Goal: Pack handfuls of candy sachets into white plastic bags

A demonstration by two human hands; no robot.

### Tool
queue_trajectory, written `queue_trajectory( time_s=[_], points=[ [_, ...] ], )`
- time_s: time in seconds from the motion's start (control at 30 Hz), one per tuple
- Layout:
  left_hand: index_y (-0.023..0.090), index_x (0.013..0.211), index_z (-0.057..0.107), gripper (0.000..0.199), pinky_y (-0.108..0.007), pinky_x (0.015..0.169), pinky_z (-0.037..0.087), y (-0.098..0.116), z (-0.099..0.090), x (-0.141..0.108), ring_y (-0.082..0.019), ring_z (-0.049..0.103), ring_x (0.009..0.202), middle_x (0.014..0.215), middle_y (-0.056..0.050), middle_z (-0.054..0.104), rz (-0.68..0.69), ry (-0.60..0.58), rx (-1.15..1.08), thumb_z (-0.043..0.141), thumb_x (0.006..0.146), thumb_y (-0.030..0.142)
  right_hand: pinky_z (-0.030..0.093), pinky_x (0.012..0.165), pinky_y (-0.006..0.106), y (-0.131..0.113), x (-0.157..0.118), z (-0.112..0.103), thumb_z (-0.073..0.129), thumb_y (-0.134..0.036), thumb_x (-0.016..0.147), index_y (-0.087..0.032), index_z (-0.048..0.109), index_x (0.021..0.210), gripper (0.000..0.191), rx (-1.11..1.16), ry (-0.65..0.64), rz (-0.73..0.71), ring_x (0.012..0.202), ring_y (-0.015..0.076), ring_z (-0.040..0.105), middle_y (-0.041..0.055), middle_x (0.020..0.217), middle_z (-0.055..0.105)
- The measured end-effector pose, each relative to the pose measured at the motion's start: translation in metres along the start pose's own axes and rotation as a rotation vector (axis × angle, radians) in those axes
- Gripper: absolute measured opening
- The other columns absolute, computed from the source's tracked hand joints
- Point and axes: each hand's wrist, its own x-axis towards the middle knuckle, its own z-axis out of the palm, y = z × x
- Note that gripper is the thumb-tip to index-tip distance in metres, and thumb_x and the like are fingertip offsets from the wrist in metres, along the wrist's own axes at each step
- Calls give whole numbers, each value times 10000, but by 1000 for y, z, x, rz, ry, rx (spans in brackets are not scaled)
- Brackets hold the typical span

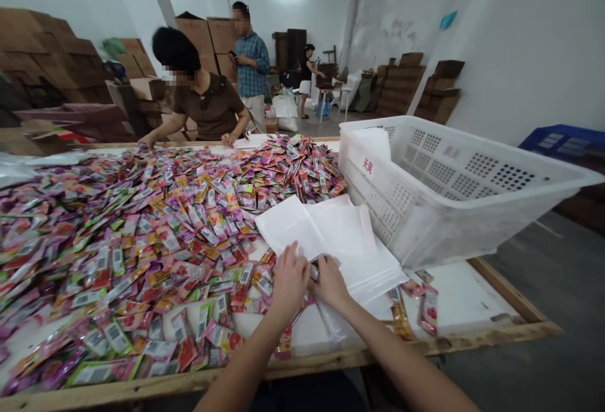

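My left hand point(290, 278) rests among small printed packets, its fingers stretched forward and slightly apart beside white plastic bags. Close to its right, my right hand point(329, 282) is curled with its fingertips closed around a small shiny packet point(314, 269), mostly hidden by the fingers. White plastic bags point(347, 229) lie flat just beyond and under both hands. A wide heap of small colourful packets point(179, 223), in pink, green, orange and purple with barcodes, spreads over the left and middle of the table.
A white perforated crate point(401, 210) stands on the right of the wood-edged table point(510, 336). Several loose packets point(428, 311) lie before it. Across the table a person in a brown top point(208, 106) touches the heap. Others stand behind near stacked cardboard boxes point(42, 53).
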Motion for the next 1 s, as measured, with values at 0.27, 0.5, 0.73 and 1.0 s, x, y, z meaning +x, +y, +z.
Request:
queue_trajectory(
  time_s=[0.27, 0.5, 0.73, 1.0],
  points=[
    [165, 830, 509, 231, -317, 677, 409, -6, -1, -23, -210, 586, 754, 774, -75, 608, -319, -252, -130, 325, 864, 300, 446, 721, 339, -8, 10, -20, 702, -355, 499, -186, 470, 859, 460, 471, 105, 395, 818, 241, 578, 68, 853, 613],
    [170, 863, 540, 232, -319, 800, 411, 4, -14, -17, -184, 542, 882, 907, -68, 606, -151, -138, -525, 319, 795, 146, 456, 761, 303, -14, -11, -31, 624, -309, 632, -202, 481, 1021, 428, 1017, -25, 154, 852, 173, 595, 26, 928, 639],
    [177, 884, 528, 236, -303, 760, 414, 25, -12, -43, -181, 553, 819, 866, -71, 615, -103, -236, -489, 301, 822, 158, 470, 599, 252, -19, -15, -29, 509, -294, 642, -197, 453, 876, 259, 838, 259, 310, 666, 153, 588, 2, 737, 602],
    [154, 1020, 516, 296, -327, 890, 390, 29, -4, -47, -191, 536, 968, 1031, -105, 603, -115, -276, -686, 287, 839, 197, 459, 781, 272, -14, -51, -8, 474, -344, 751, -189, 377, 1004, 312, 578, 584, 387, 910, 184, 572, 96, 958, 597]
  ],
)
